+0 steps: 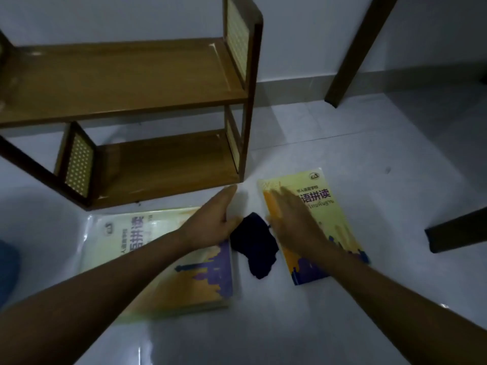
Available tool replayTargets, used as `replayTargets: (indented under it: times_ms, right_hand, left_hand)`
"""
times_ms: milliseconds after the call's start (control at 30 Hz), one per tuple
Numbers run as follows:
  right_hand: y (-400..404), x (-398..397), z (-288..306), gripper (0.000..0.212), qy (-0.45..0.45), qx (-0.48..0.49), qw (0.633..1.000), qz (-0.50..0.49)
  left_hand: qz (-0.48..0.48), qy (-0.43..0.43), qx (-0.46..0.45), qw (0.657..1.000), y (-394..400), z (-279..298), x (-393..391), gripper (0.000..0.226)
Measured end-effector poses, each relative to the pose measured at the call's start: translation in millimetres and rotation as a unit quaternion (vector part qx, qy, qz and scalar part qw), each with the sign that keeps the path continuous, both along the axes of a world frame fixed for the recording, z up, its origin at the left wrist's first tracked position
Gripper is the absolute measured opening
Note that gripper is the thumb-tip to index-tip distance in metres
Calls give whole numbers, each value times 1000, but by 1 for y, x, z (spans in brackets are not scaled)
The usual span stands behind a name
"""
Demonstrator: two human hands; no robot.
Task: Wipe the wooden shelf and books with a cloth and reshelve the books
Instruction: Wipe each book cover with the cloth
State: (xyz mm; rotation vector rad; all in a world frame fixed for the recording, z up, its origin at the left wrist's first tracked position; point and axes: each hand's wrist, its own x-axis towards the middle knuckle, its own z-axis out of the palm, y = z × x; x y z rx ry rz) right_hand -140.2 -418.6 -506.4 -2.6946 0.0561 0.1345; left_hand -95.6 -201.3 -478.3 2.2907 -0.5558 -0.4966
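Observation:
A two-tier wooden shelf stands on the floor at the upper left, both boards bare. A stack of yellow-and-purple books lies in front of it. A single yellow book lies to the right. Between them sits a crumpled dark cloth. My left hand rests flat, fingers together, on the stack's upper right corner, its thumb side touching the cloth. My right hand is blurred, fingers spread, over the single book's left edge just right of the cloth. Neither hand holds anything.
The floor is pale glossy tile. A dark wooden furniture leg slants down at the upper right, and another dark leg juts in from the right edge. Something blue shows at the left edge.

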Motion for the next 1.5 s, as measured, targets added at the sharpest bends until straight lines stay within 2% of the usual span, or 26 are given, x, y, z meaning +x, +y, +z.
replayTargets:
  times_ms: [100,200,300,400,467,533,633,733,767,800,867,933,967,1033,1100,1133,1167,1200,1300,1367,1433,1500]
  right_hand:
    - [55,-35,-20,69,26,-35,994,102]
    - [67,-42,-43,71,32,-114,986,121]
    - [62,-22,-38,54,10,-55,997,50]
    - [73,-1,-5,53,-87,26,995,-39]
    - [98,-1,11,55,-130,-14,991,21]
    - [133,-14,9,57,-116,-48,986,110]
    - [192,-64,-13,49,-111,-80,966,219]
    - [226,-85,-8,61,-96,-52,908,405]
    - [229,-69,-6,59,-104,-60,898,424]
    - [230,-46,-5,56,-102,-66,913,389]
    - [230,8,-2,55,-69,-84,965,240]
    - [233,29,2,57,-22,-79,990,115]
    - [242,23,5,57,-23,-92,988,121]
    - [268,-9,9,58,-39,-92,965,243]
    - [285,-42,11,58,-64,-55,910,405]
    - [287,-40,12,55,-66,-49,889,450]
    - [283,-29,13,53,-67,-47,887,453]
    - [275,-12,11,53,-60,-65,903,421]
    - [231,26,3,59,-15,-113,967,227]
    - [215,13,5,69,-14,-163,972,168]
    - [211,-36,-4,74,-77,-163,961,208]
    - [203,-84,-17,62,-93,-126,931,329]
  left_hand:
    - [2,-55,-2,998,60,8,-21,73]
    - [1,-78,62,995,126,10,-43,84]
    - [-6,-58,117,991,191,7,-61,100]
    - [-23,-59,169,984,246,-2,-80,112]
    - [-15,-47,182,982,262,-14,-86,119]
    - [-22,-38,200,979,265,-25,-87,121]
    - [-24,-32,201,979,266,-37,-84,121]
    - [-28,-27,189,981,271,-41,-85,124]
    - [-23,-26,178,983,273,-42,-84,125]
    - [-17,-21,166,986,273,-42,-84,126]
    - [-7,-14,147,989,271,-44,-85,129]
    - [4,-15,137,990,271,-45,-87,132]
    - [5,-16,135,991,272,-45,-89,133]
    - [5,-20,130,991,272,-45,-88,135]
    - [12,-33,123,992,273,-47,-88,133]
    - [15,-40,120,992,274,-48,-87,132]
    - [14,-43,122,991,274,-49,-88,131]
    - [7,-43,136,990,275,-49,-87,131]
    - [-13,-61,189,980,274,-52,-87,130]
    - [-13,-64,198,978,274,-54,-86,129]
    - [-13,-59,194,979,276,-54,-85,127]
    - [-19,-63,197,978,275,-53,-84,126]
